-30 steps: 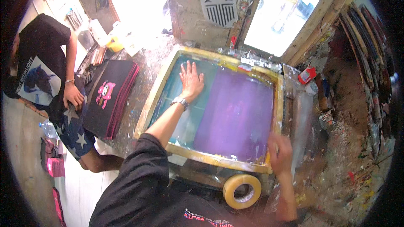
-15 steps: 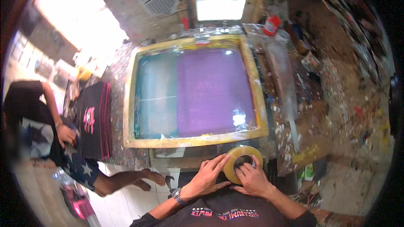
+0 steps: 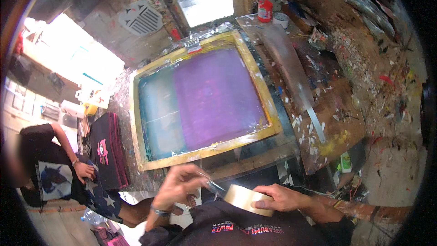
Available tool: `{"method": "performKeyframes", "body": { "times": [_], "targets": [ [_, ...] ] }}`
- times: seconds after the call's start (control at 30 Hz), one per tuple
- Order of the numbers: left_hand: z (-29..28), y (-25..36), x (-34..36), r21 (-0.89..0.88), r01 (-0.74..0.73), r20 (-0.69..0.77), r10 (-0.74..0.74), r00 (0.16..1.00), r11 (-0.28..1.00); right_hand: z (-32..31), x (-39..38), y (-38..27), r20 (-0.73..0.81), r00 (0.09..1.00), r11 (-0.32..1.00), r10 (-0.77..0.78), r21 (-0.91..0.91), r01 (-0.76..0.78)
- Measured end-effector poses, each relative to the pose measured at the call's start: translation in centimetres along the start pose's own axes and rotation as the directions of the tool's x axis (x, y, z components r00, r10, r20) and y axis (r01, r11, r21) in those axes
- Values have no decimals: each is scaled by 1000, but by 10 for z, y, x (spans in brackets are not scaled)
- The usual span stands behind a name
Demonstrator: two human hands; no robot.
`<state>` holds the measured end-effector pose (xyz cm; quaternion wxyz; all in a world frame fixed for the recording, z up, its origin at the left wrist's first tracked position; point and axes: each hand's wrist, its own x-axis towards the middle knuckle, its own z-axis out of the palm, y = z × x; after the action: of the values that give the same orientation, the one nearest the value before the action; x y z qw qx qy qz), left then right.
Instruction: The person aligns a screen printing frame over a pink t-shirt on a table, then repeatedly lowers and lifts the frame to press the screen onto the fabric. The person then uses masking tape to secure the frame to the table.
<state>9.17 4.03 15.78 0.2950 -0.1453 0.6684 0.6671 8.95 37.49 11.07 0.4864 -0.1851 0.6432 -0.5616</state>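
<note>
A roll of clear packing tape [image 3: 241,197] is held in front of my torso by my right hand [image 3: 283,197], its fingers and thumb wrapped around one side. From the roll a short glossy strip of tape [image 3: 215,187] runs up to the left. My left hand [image 3: 180,186], slightly blurred, pinches the free end between its fingertips. Beyond both hands lies a screen-printing frame [image 3: 207,151] with a yellowed wooden border. Its mesh [image 3: 214,95] is teal on the left and purple on the right.
A stack of dark fabric with pink edges [image 3: 102,148] lies left of the frame, beside a seated person [image 3: 84,171]. To the right, a paint-spattered board [image 3: 314,155] bears a long flat tool [image 3: 296,77]. A red container [image 3: 264,11] stands at the back.
My left hand has moved away from the roll, drawing out a strip of tape. The roll has turned from face-on to edge-on in my right hand. The whole view has tilted.
</note>
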Motion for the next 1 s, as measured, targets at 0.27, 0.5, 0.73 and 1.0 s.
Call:
{"method": "performKeyframes", "body": {
  "times": [0.27,0.5,0.73,1.0],
  "targets": [
    [-246,10,-198,621,-510,-599,780,180,595,-57,-80,-95,-175,977,628,-123,-776,-60],
    [-269,-45,-240,38,-994,-492,867,72,103,-21,-105,-148,-26,552,-129,-834,-962,-239],
    [-266,-50,-200,-14,-999,-574,818,43,42,-33,-94,-142,211,298,-283,-931,-933,-224],
    [-280,-45,-164,-246,-966,-466,865,184,72,-44,20,18,26,713,61,-701,-993,96]
  ]
}}
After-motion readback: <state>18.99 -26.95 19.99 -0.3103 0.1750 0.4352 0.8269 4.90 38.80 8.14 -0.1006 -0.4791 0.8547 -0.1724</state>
